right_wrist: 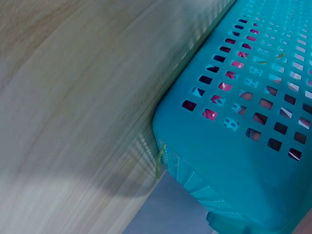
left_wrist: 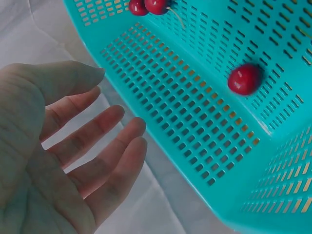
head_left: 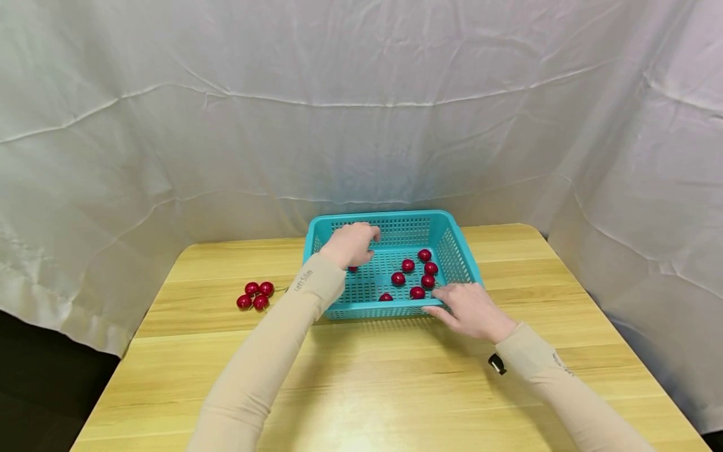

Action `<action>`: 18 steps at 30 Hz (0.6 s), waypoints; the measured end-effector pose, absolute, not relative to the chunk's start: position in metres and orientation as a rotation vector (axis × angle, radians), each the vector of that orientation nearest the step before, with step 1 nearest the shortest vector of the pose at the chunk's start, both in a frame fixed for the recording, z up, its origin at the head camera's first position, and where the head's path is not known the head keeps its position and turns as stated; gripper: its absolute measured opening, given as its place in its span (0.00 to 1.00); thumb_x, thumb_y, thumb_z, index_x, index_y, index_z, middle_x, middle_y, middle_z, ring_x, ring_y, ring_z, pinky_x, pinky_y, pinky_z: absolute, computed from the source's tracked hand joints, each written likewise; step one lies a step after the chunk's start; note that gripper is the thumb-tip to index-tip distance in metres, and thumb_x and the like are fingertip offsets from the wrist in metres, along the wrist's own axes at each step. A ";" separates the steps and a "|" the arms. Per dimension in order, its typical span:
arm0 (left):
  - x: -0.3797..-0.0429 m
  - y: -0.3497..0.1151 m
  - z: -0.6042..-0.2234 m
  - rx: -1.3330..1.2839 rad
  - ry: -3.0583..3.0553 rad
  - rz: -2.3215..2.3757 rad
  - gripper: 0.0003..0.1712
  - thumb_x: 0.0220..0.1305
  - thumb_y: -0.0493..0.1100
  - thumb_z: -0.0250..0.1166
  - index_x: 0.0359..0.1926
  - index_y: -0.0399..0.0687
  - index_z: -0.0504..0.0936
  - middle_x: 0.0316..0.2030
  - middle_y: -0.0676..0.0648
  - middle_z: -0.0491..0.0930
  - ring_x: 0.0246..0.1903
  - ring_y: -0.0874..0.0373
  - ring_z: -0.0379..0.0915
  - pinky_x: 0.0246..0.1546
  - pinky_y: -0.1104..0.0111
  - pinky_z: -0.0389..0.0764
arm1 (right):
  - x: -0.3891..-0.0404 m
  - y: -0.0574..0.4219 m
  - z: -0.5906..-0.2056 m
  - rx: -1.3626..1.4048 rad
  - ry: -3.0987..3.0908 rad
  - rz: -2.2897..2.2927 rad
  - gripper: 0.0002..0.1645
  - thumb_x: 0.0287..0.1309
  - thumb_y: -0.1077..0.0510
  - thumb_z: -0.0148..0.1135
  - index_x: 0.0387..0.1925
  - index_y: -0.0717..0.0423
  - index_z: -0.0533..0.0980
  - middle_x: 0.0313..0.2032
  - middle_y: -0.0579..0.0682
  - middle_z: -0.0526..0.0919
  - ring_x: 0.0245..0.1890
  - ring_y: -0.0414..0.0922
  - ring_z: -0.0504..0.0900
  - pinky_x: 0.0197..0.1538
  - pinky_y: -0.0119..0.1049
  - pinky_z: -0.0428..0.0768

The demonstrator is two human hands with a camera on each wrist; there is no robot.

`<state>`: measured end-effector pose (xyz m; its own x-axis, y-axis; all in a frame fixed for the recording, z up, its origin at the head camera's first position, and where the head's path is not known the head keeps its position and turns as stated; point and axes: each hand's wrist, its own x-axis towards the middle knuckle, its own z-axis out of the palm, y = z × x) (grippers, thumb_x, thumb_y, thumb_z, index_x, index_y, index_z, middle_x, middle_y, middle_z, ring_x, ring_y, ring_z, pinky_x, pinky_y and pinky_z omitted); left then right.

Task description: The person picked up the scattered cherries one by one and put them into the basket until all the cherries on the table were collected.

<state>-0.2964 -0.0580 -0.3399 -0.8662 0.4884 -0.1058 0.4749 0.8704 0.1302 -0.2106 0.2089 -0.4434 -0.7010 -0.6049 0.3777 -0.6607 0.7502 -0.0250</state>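
A turquoise plastic basket (head_left: 390,306) with slotted walls stands on the table, several red cherries (head_left: 398,279) scattered inside, mostly toward its right. Over the basket's left part hovers my left hand (head_left: 351,243); the left wrist view shows its fingers (left_wrist: 92,131) spread, loosely bent and holding nothing. One cherry (left_wrist: 245,79) lies apart from the others on the basket floor there. My right hand (head_left: 471,307) grips the near rim by the right corner, thumb outside and fingers over the inner side. Through the slots of the basket wall (right_wrist: 209,146), bits of red and of fingers show in the right wrist view.
Left of the basket, several more cherries (head_left: 260,302) sit in a cluster on the wooden table (head_left: 361,383). A thin green stem (right_wrist: 159,162) pokes out by the basket's corner. Grey cloth (head_left: 361,150) hangs behind the table and along its sides.
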 end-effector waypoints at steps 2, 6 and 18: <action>-0.296 -0.059 -0.340 0.762 2.914 0.146 0.19 0.72 0.43 0.61 0.62 0.53 0.77 0.61 0.48 0.78 0.55 0.50 0.78 0.55 0.57 0.81 | -0.211 0.209 -0.443 0.977 -2.602 0.224 0.19 0.63 0.42 0.65 0.39 0.53 0.86 0.35 0.49 0.90 0.31 0.47 0.88 0.27 0.37 0.81; -0.295 -0.060 -0.340 0.774 2.925 0.143 0.19 0.72 0.44 0.61 0.62 0.52 0.77 0.60 0.48 0.78 0.55 0.50 0.78 0.54 0.57 0.81 | -0.211 0.209 -0.443 0.979 -2.606 0.223 0.19 0.63 0.42 0.65 0.38 0.53 0.86 0.35 0.49 0.90 0.30 0.46 0.88 0.25 0.35 0.80; -0.292 -0.064 -0.338 0.769 2.946 0.136 0.19 0.72 0.44 0.61 0.62 0.52 0.77 0.60 0.47 0.79 0.56 0.50 0.78 0.56 0.57 0.81 | -0.211 0.209 -0.444 0.974 -2.614 0.217 0.18 0.63 0.42 0.64 0.37 0.51 0.86 0.34 0.48 0.90 0.29 0.46 0.87 0.25 0.34 0.78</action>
